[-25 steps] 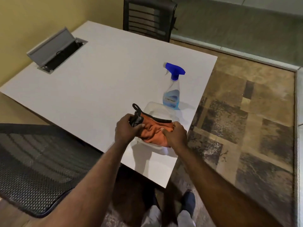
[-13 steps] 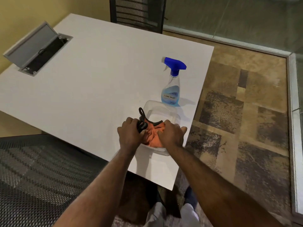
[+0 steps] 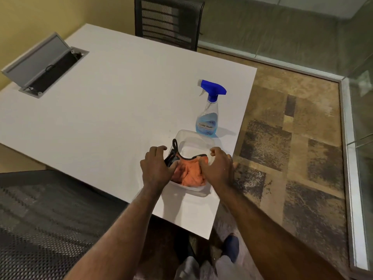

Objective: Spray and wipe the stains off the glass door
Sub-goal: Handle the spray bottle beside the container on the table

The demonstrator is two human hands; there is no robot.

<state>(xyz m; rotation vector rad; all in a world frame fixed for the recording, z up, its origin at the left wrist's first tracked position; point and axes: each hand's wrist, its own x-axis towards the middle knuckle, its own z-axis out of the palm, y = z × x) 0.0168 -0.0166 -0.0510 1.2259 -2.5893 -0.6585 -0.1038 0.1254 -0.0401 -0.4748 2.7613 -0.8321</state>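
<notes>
1. Hovering at lower centre of the frame, the left hand (image 3: 156, 167) and right hand (image 3: 219, 168) are spread, fingers loosely curled over the orange cloth (image 3: 190, 174) — neither appears to grip it.
2. Bunched in a clear plastic container (image 3: 189, 142) near the white table (image 3: 101, 110) edge, the cloth is not yet picked up.
3. Just beyond, the spray bottle (image 3: 207, 116) stands upright, untouched.
4. Farther off, at upper right, the glass door (image 3: 361, 110) awaits — spraying and wiping look entirely undone.
</notes>
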